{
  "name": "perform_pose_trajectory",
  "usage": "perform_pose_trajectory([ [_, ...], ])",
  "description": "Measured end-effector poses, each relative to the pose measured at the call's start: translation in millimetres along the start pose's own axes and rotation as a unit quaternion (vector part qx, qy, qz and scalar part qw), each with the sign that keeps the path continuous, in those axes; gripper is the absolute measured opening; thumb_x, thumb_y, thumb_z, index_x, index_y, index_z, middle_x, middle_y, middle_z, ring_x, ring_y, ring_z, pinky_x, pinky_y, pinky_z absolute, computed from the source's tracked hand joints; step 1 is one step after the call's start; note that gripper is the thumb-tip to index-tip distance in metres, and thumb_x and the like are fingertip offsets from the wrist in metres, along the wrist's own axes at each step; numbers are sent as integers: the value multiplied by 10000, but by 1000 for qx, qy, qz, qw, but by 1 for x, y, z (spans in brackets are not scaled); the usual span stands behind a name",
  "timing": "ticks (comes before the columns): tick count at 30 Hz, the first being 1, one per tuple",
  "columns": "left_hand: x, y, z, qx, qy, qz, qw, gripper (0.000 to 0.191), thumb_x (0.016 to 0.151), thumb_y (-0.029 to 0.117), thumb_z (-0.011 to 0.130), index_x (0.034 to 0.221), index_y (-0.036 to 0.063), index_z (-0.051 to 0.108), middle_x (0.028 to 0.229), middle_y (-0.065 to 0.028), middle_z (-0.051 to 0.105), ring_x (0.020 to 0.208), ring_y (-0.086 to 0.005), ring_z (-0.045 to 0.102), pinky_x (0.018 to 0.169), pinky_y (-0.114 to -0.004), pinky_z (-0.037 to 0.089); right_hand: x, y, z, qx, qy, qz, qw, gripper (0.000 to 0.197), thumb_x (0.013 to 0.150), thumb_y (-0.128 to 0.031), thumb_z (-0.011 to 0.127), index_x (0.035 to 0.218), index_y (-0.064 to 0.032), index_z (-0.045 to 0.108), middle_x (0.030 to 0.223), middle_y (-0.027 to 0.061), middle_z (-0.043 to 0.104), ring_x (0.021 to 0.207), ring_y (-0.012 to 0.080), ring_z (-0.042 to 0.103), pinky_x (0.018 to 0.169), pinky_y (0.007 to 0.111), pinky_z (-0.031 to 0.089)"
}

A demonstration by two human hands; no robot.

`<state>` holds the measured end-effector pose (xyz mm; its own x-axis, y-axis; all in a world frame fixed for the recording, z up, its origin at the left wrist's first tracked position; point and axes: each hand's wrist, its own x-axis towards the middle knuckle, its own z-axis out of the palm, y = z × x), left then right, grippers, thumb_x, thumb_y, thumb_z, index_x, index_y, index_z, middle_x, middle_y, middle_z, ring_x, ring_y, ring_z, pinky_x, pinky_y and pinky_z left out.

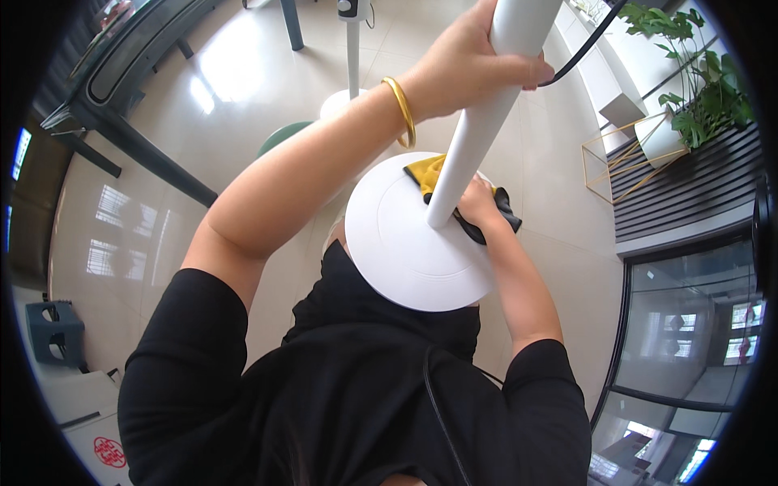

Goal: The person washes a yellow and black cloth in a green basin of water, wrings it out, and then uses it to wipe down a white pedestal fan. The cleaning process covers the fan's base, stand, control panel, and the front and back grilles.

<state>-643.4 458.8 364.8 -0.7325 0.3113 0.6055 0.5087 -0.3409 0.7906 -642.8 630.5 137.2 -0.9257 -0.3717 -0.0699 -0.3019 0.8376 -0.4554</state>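
My left hand (486,67), below a gold bangle (401,112), grips a thick white pole (480,133) near the top of the view. The pole is tilted and joins a round white base (401,243) in front of my body. My right hand (477,200) presses a yellow and black cloth (425,170) against the base, just right of the pole's foot. Part of the cloth is hidden behind the pole and my hand. A black cable (586,45) runs past the fingers of my left hand.
A dark table (146,152) stands at the upper left. Another white stand (352,61) rises from the tiled floor ahead, near a green round object (282,135). A potted plant (662,140) in a gold wire frame is at the right, a dark stool (55,334) at the left.
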Motion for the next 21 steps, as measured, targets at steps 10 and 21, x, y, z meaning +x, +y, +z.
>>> perform_pose_trajectory([
  [10, -7, 4, 10, -35, 11, 39, 999, 488, 717, 46, 658, 1142, 25, 419, 852, -37, 552, 742, -111, 554, 646, -251, 484, -132, -38, -11, -110, 139, -36, 984, 483, 760, -299, 576, 1213, -138, 527, 1354, 98, 400, 1229, 382, 326, 958, 504, 285],
  [21, -10, 9, 23, 25, 43, 62, 997, 542, 701, 42, 658, 1185, 16, 414, 864, -44, 550, 756, -118, 556, 647, -257, 480, -140, -94, 14, -3, 51, -298, 953, 546, 607, -171, 714, 1134, -131, 577, 1279, 21, 493, 1103, 291, 438, 921, 403, 377],
])
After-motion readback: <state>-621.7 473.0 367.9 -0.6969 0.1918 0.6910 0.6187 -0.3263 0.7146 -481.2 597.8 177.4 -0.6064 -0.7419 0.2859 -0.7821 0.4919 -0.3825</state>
